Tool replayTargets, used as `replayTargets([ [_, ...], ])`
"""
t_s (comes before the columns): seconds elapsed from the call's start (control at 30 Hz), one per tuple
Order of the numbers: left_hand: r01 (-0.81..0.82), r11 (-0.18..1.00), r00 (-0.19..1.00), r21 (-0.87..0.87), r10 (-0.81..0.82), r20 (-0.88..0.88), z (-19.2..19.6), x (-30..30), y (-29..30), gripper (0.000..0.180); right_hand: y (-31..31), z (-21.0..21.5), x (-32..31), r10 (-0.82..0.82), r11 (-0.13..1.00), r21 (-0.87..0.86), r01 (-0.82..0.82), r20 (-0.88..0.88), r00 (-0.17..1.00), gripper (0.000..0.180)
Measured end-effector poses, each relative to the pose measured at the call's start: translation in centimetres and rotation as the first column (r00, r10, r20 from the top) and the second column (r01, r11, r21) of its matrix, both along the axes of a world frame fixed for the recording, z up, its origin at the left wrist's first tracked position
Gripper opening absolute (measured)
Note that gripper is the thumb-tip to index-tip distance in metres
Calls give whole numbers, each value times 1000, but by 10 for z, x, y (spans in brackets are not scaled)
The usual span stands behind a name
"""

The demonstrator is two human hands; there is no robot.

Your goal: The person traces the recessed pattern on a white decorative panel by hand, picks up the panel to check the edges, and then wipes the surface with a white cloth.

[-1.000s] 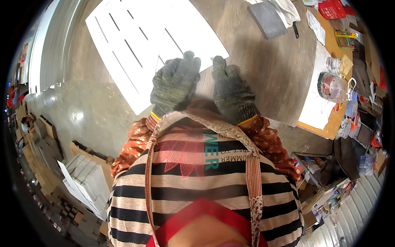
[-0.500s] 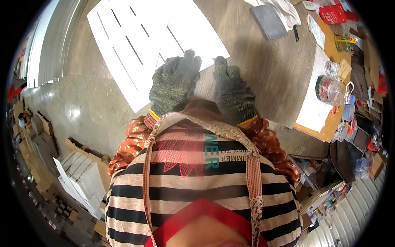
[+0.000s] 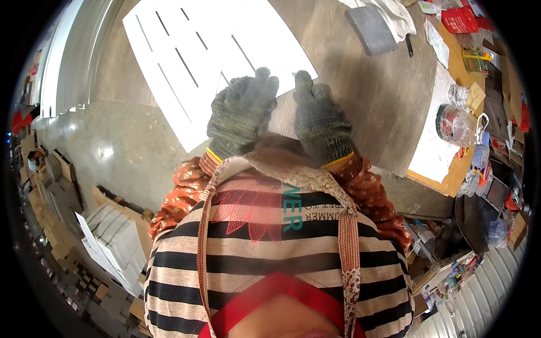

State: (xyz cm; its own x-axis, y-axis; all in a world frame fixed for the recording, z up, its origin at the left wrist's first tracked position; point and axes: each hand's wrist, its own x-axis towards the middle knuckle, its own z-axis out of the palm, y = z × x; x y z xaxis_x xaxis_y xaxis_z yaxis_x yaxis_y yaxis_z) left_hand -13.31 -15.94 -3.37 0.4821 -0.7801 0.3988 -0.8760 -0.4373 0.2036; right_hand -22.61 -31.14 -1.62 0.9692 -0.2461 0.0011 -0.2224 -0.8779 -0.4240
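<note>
Right of the white panel (image 3: 217, 48), the brown tabletop (image 3: 383, 104) gives passage until the grey block (image 3: 371, 30) obstructs.

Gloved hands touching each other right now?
Apart. The head view shows a strip of brown wood-grain surface between the left hand and the right hand.

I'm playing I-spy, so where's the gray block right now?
In the head view, the gray block is at the upper right, beyond the right hand, on the wood-grain table beside the white cloth.
</note>
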Motion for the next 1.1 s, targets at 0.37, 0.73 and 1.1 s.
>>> replayTargets([
  [0.37, -43, 985, 994, 166, 59, -93, 16, -7, -2, 50, -6, 5, 4, 69, 993, 87, -80, 121, 990, 34],
  [0.73, -94, 896, 995, -433, 78, -55, -1, -2, 73, 27, -27, -7, 3, -3, 993, -119, 12, 78, 997, 43],
  [1.1, -557, 810, 760, -181, 409, -506, -66, -42, 154, 38, 9, 43, 23, 113, 991, 106, -80, -356, 928, 48],
])
